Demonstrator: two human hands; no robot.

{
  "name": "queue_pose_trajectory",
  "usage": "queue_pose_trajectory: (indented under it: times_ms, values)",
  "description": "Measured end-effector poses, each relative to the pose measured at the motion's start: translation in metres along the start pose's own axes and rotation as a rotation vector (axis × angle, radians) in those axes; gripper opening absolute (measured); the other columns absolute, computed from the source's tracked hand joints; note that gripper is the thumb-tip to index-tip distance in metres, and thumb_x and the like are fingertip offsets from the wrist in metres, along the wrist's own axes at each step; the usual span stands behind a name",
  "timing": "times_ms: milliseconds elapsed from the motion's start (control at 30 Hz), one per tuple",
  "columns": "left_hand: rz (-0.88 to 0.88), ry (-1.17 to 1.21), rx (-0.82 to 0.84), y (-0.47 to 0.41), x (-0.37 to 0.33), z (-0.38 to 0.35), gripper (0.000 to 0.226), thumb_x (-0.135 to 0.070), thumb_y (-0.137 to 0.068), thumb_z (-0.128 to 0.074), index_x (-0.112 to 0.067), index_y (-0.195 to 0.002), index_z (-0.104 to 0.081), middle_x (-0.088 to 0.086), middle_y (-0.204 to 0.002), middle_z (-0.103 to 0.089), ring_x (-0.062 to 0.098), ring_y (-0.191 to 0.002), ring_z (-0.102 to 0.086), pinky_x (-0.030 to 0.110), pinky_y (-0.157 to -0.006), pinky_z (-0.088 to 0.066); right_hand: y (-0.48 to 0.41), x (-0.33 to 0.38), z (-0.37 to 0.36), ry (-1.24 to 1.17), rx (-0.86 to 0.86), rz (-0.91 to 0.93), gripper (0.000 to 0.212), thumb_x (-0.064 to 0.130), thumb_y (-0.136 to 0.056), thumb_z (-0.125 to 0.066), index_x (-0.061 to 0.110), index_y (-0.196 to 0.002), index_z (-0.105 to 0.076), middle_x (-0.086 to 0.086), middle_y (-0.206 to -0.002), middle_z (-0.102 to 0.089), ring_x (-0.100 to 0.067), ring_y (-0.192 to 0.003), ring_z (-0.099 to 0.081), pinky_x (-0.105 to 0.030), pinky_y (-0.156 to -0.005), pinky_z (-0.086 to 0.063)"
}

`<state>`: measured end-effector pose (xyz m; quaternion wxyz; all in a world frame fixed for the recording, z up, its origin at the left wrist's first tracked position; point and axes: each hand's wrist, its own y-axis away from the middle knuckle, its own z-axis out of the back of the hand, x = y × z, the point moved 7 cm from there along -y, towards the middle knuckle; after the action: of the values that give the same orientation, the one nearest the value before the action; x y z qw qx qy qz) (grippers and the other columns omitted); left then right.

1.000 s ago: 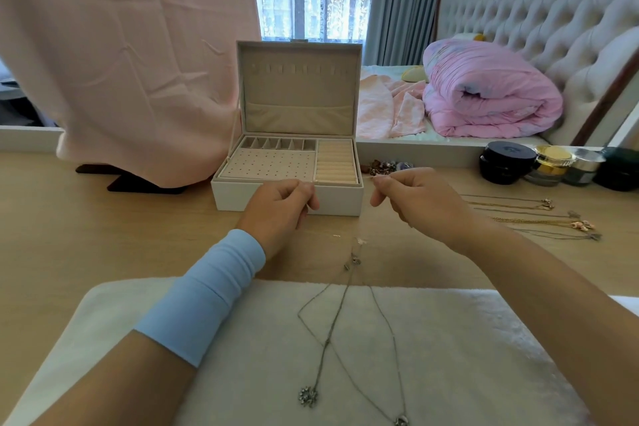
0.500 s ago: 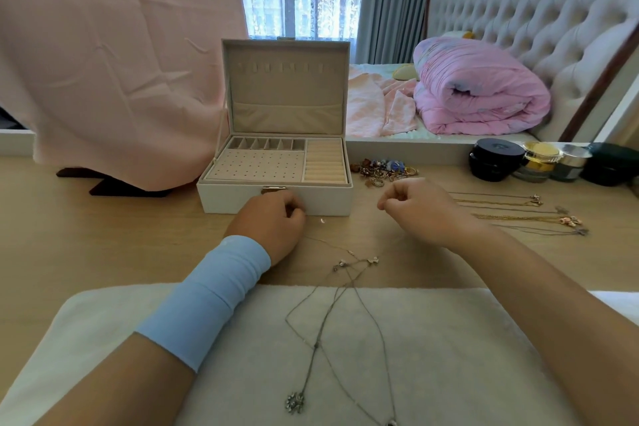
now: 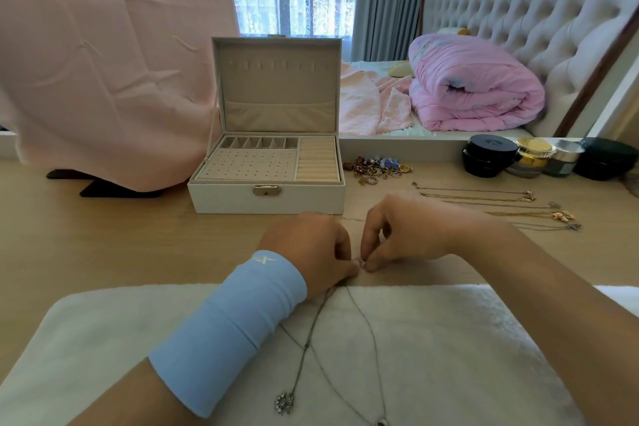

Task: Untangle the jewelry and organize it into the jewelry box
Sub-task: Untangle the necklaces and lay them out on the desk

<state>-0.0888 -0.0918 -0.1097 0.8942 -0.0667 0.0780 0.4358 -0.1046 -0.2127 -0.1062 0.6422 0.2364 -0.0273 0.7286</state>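
Thin silver necklaces (image 3: 313,339) lie crossed on a white towel (image 3: 449,339), with a flower pendant (image 3: 284,403) near the bottom edge. My left hand (image 3: 311,249), with a blue wristband, and my right hand (image 3: 404,228) meet at the towel's far edge. Both pinch the chains' clasp ends (image 3: 361,263) between fingertips. An open white jewelry box (image 3: 266,195) stands just beyond the hands, its trays holding nothing I can see.
A heap of coloured jewelry (image 3: 378,166) lies right of the box. Several gold necklaces (image 3: 498,207) are laid out straight further right. Cosmetic jars (image 3: 491,156) line the back right. A pink cloth (image 3: 103,62) hangs at the left.
Both hands came down and together from in front of the box to the towel's edge. They now pinch the clasp ends, which earlier hung between the spread hands.
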Motion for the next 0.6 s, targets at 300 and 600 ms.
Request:
queue_pose_trajectory:
  times_ms: [300,600]
  values:
    - [-0.036,0.123,0.038,0.002,0.005,-0.008,0.003,-0.037,-0.087,-0.062,-0.038,-0.091,-0.062,-0.017,-0.09,-0.062,0.005,-0.085,-0.057,0.026,-0.077,-0.051,0.002,-0.008,-0.001,-0.045,0.063,0.001,0.006,0.036,-0.085,-0.079,0.033,-0.089,-0.076,0.013,-0.086,-0.072,-0.004,-0.076,-0.062,-0.028,-0.077,-0.056]
    - [-0.009,0.284,0.028,0.005,0.013,-0.013,0.008,-0.034,-0.086,-0.064,-0.038,-0.078,-0.064,-0.017,-0.084,-0.064,0.002,-0.077,-0.056,0.028,-0.076,-0.052,0.0,-0.011,0.001,-0.266,0.026,0.071,0.013,0.014,-0.084,-0.076,0.026,-0.082,-0.071,0.01,-0.074,-0.07,-0.005,-0.067,-0.062,-0.02,-0.068,-0.05]
